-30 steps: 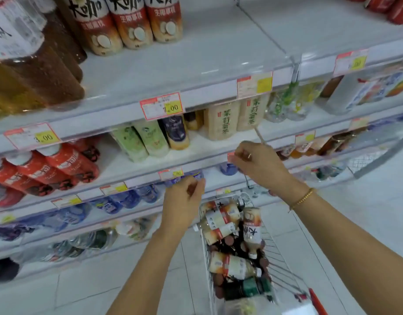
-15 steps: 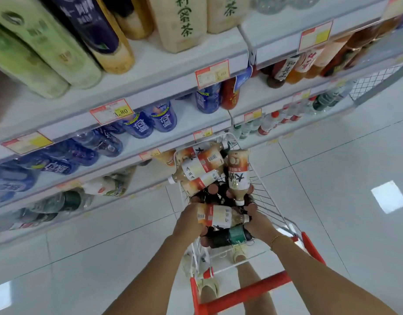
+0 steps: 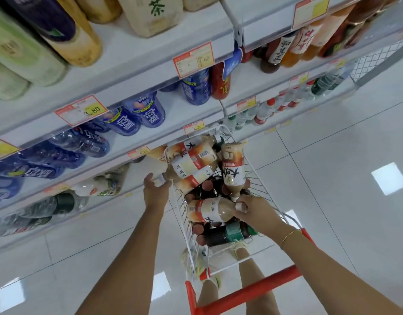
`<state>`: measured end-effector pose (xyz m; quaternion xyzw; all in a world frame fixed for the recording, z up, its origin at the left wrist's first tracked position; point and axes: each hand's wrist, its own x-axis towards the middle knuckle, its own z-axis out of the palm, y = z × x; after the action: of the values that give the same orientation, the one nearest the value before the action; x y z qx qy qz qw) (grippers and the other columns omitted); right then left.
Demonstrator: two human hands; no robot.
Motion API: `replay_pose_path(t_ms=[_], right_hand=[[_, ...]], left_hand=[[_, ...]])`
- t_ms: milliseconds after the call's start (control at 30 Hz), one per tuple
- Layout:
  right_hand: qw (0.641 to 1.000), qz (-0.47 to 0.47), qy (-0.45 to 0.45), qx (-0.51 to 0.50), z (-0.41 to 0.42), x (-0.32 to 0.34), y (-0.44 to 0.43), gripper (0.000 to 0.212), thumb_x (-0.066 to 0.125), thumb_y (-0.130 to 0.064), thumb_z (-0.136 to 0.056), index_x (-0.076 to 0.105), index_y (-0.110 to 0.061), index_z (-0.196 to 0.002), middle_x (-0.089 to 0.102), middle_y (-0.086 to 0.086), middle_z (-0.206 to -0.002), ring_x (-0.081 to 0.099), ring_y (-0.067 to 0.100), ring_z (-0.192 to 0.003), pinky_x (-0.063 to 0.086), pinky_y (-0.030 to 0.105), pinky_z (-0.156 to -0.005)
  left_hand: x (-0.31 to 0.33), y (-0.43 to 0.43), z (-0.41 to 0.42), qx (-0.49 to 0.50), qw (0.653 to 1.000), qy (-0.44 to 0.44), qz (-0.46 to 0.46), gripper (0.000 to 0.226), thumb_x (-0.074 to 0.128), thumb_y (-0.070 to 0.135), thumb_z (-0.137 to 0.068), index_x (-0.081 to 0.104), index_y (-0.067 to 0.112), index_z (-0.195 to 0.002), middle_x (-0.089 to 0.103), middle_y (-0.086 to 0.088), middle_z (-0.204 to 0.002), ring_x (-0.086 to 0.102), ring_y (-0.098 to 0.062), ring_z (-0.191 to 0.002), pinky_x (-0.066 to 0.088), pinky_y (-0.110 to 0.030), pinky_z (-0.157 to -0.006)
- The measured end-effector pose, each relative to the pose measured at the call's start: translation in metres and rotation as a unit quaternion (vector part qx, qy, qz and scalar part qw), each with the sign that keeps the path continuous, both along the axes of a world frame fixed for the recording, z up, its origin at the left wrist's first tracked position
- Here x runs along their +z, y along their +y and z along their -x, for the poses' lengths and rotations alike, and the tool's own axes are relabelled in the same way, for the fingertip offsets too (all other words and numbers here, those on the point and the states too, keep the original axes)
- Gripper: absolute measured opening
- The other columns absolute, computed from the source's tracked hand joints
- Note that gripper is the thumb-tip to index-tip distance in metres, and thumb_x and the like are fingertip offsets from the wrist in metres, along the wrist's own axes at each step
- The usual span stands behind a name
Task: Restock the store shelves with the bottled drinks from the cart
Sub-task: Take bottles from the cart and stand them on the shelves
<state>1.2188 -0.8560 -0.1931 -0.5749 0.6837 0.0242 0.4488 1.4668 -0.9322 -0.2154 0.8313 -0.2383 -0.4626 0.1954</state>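
fingers (image 3: 166,185) of the left hand (image 3: 156,189): held spread and relaxed, nothing grasped. thumb and fingers are set on either side of the capped neck of a slanted milk tea bottle (image 3: 189,164); whether it is touched cannot be told. that bottle is stacked on others of its kind at the far end of the white wire cart (image 3: 248,289), which is fitted with a red handle. dark brown-capped bottles (image 3: 207,187) are packed beneath, in the middle of the basket. a lying milk tea bottle (image 3: 207,211) is laid across them, cap to the right. a green-labelled dark bottle (image 3: 232,231) is laid just beside it, nearer the handle. a lengthwise milk tea bottle (image 3: 233,169) is laid at the right of the load, cap toward the handle. fingers (image 3: 241,206) of the right hand (image 3: 257,212): curled round the cap and neck of the lying milk tea bottle, which is gripped inside the cart. a gold bracelet (image 3: 288,235) is worn on the right wrist. the store shelves (image 3: 268,30) are ranged beyond the cart. red-capped clear bottles (image 3: 271,108) are lined on a lower shelf.
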Motion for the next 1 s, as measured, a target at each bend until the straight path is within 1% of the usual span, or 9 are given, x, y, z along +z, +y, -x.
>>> replay_pose_path(t_ms=[133,267,400,533,600,700,833,933,1000], right_hand=[[1.0,0.019,0.012,-0.004,-0.002,0.017,-0.001,0.029,0.064,-0.032,-0.08,0.058,-0.01,-0.099,0.054,0.002,-0.074,0.049,0.019,-0.068,0.033,0.024,-0.056],[0.998,0.029,0.04,0.042,-0.007,0.029,0.002,0.035,0.063,-0.032,-0.082,0.05,-0.014,-0.109,0.052,0.001,-0.076,0.048,0.017,-0.067,0.033,0.023,-0.052],[0.997,0.037,0.051,0.04,-0.003,0.041,0.011,0.043,0.064,-0.038,-0.08,0.048,-0.013,-0.111,0.059,0.002,-0.08,0.053,0.019,-0.071,0.04,0.026,-0.061],[0.991,0.067,0.103,0.055,0.009,0.066,0.017,0.053,0.057,-0.036,-0.085,0.039,-0.01,-0.128,0.048,0.0,-0.068,0.048,0.02,-0.064,0.031,0.02,-0.051],[0.988,0.088,0.112,0.059,0.013,0.09,0.014,0.043,0.057,-0.034,-0.086,0.043,-0.014,-0.122,0.044,-0.005,-0.064,0.048,0.018,-0.062,0.029,0.02,-0.05],[0.987,0.124,0.092,0.048,0.018,0.141,0.007,0.032,0.056,-0.044,-0.086,0.036,-0.02,-0.09,0.037,-0.011,-0.059,0.036,0.005,-0.051,0.021,0.014,-0.046],[0.981,0.191,0.044,0.011,0.023,0.208,-0.001,0.036,0.064,-0.041,-0.081,0.036,-0.018,-0.085,0.044,-0.008,-0.062,0.041,0.006,-0.053,0.027,0.017,-0.046],[0.964,0.264,-0.025,-0.032,0.019,0.263,-0.009,0.032,0.072,-0.033,-0.077,0.044,-0.019,-0.083,0.053,-0.007,-0.065,0.047,0.006,-0.057,0.031,0.019,-0.05],[0.943,0.328,-0.041,-0.042,0.013,0.304,-0.016,0.031,0.074,-0.03,-0.075,0.046,-0.02,-0.083,0.056,-0.006,-0.067,0.049,0.008,-0.059,0.032,0.022,-0.05]], left_hand=[[-0.004,-0.022,-0.003,0.124,0.957,0.253,-0.064,0.035,0.052,0.033,-0.094,0.048,0.006,-0.115,0.06,-0.016,-0.11,0.062,-0.024,-0.092,0.052,-0.031,-0.078],[-0.003,-0.029,-0.001,0.154,0.961,0.225,-0.053,0.027,0.052,0.027,-0.095,0.051,0.004,-0.08,0.056,-0.013,-0.085,0.059,-0.024,-0.086,0.052,-0.03,-0.079],[0.004,-0.028,0.006,0.131,0.982,0.135,-0.012,0.031,0.057,0.021,-0.092,0.052,0.002,-0.068,0.06,-0.015,-0.078,0.059,-0.024,-0.069,0.053,-0.034,-0.081],[0.041,-0.02,0.018,-0.037,0.998,-0.038,0.029,0.04,0.062,0.039,-0.086,0.063,0.001,-0.073,0.07,-0.015,-0.083,0.062,-0.023,-0.074,0.042,-0.023,-0.055],[0.072,-0.017,0.025,-0.095,0.988,-0.075,0.093,0.032,0.068,0.035,-0.08,0.063,0.005,-0.069,0.07,-0.017,-0.081,0.063,-0.028,-0.077,0.039,-0.026,-0.061],[0.13,-0.018,0.031,-0.22,0.956,-0.079,0.178,0.016,0.074,0.017,-0.073,0.069,0.005,-0.082,0.07,-0.018,-0.088,0.065,-0.03,-0.085,0.04,-0.024,-0.065],[0.228,-0.01,0.025,-0.406,0.892,-0.128,0.154,0.047,0.055,0.036,-0.058,0.07,0.002,-0.087,0.065,-0.019,-0.091,0.063,-0.032,-0.091,0.047,-0.03,-0.073],[0.3,0.002,0.006,-0.464,0.855,-0.122,0.199,0.018,0.062,0.034,-0.064,0.063,0.019,-0.074,0.055,-0.003,-0.076,0.058,-0.02,-0.079,0.043,-0.021,-0.067],[0.342,0.009,-0.009,-0.489,0.822,-0.116,0.268,0.013,0.072,0.027,-0.072,0.065,0.027,-0.083,0.053,0.007,-0.078,0.053,-0.005,-0.077,0.039,-0.012,-0.068]])
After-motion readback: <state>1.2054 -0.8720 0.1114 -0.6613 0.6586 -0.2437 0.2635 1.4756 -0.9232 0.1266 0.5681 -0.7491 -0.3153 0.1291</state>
